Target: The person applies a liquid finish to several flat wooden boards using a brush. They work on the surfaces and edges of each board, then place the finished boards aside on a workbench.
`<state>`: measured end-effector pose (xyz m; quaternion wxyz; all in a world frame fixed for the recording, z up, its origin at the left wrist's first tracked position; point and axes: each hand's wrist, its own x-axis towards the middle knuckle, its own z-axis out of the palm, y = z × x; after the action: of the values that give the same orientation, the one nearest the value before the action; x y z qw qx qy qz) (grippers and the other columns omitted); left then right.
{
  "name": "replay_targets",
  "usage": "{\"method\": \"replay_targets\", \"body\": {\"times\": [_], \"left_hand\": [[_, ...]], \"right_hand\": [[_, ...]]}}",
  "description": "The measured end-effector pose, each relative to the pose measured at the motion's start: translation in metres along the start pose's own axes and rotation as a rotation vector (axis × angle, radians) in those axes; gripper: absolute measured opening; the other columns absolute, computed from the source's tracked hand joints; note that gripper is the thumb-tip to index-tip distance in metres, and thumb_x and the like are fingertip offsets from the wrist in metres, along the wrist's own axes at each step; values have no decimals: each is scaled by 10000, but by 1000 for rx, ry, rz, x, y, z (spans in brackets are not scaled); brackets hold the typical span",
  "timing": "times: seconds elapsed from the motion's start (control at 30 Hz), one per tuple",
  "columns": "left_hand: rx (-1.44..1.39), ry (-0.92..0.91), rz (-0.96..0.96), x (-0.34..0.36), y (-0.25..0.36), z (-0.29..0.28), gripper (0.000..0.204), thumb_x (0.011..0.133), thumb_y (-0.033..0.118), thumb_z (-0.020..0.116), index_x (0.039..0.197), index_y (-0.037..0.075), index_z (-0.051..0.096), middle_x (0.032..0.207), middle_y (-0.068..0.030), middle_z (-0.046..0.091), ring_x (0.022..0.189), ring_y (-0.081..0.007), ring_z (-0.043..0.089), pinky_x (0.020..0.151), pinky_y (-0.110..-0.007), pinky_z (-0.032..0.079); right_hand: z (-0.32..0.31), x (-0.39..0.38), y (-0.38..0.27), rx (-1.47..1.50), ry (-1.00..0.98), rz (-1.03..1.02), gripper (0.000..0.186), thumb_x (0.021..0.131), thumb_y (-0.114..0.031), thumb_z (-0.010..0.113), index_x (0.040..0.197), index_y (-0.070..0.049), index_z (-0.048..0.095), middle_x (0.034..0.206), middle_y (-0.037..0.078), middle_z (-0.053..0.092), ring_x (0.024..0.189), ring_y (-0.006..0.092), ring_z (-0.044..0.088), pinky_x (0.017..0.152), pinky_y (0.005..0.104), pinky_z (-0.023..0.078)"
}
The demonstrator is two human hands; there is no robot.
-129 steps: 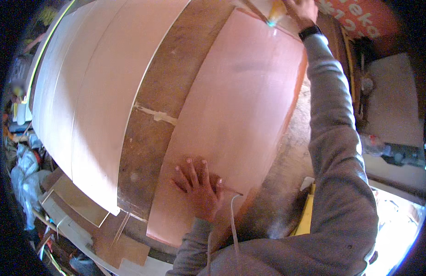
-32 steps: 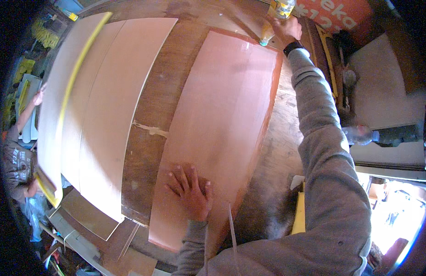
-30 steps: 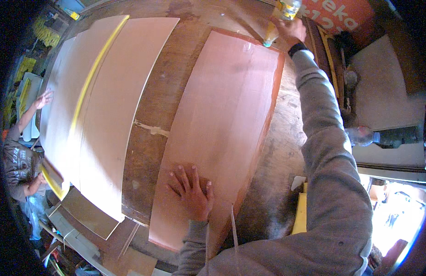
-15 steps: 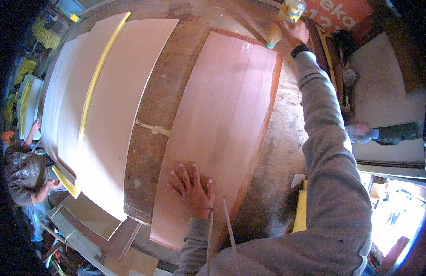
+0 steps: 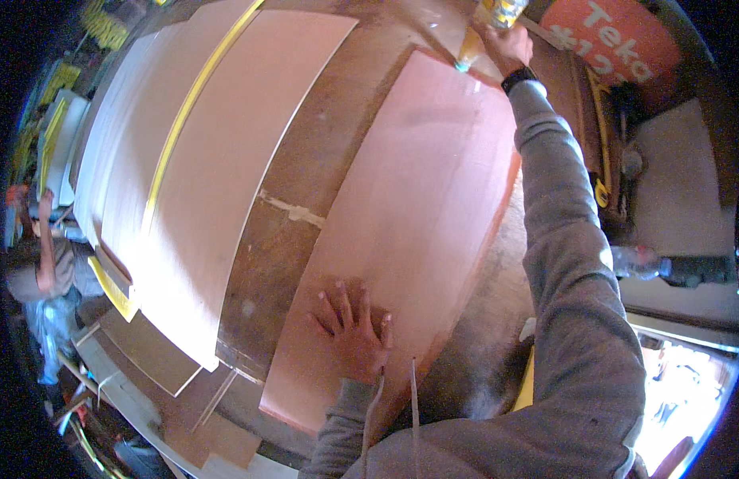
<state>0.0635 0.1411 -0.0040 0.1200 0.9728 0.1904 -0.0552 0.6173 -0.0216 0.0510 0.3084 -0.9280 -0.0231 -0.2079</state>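
A long pinkish board [image 5: 421, 199] lies on a brown worktable, with a reddish border along its far and right edges. Spread flat on its near part is my left hand [image 5: 352, 331], fingers apart. At the far right corner my right hand [image 5: 509, 46] grips a clear plastic bottle [image 5: 499, 11] with a yellow label. The bottle is tipped over, its teal tip pointing down by the board's far edge. Yellowish contents show near the tip. Two hoodie cords hang beside my left wrist.
Left of the board lie large pale sheets [image 5: 250, 120] with a yellow strip [image 5: 180, 116] along them. Another person [image 5: 46, 271] is at the far left side. A clear bottle [image 5: 637, 262] lies at right, near a yellow tape measure [image 5: 600, 191]. An orange-red sign [image 5: 617, 48] stands at the back right.
My view has shifted, so the board and sheets sit differently in the picture. The bottle's tip has moved left along the board's far edge. The person at left has lifted an arm.
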Motion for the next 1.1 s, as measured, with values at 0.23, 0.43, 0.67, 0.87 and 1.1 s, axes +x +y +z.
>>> {"method": "replay_targets", "body": {"times": [0.23, 0.43, 0.67, 0.87, 1.1], "left_hand": [[-71, -8, -17, -1, -4, -5, 647, 955, 565, 487, 1508, 229, 461, 1635, -155, 265, 1508, -474, 132, 1153, -733, 8], [-101, 12, -16, 3, -3, -2, 647, 955, 565, 479, 1510, 232, 458, 1629, -133, 287, 1506, -468, 149, 1149, -739, 18], [-90, -6, -2, 3, -3, -6, 648, 958, 564, 470, 1515, 234, 448, 1625, -132, 296, 1506, -466, 150, 1146, -745, 21], [-78, 56, 13, 2, -2, -7, 654, 960, 562, 469, 1525, 235, 432, 1632, -131, 283, 1507, -456, 161, 1146, -745, 32], [-35, 141, 32, -2, -6, 0, 690, 947, 573, 489, 1546, 243, 397, 1656, -116, 231, 1509, -451, 164, 1151, -733, 48]], "right_hand": [[41, -15, -119, 66, -66, 18, 685, 736, -551, 787, 1086, 26, 670, 1060, 293, 692, 1020, 441, 671, 896, 505, 537], [44, 6, -91, 8, 80, -25, 696, 723, -543, 807, 1135, 1, 670, 1093, 260, 701, 1046, 427, 666, 903, 493, 532], [47, 1, -95, -8, 73, 2, 702, 723, -539, 813, 1137, 9, 669, 1109, 270, 693, 1065, 425, 662, 904, 494, 531], [52, -25, -108, -72, 99, -8, 591, 711, -525, 825, 960, 3, 733, 924, 239, 730, 867, 389, 723, 740, 474, 577], [36, -64, -120, 1, -62, -71, 668, 710, -661, 763, 1058, -91, 752, 1005, 221, 734, 974, 405, 704, 869, 476, 560]]}}
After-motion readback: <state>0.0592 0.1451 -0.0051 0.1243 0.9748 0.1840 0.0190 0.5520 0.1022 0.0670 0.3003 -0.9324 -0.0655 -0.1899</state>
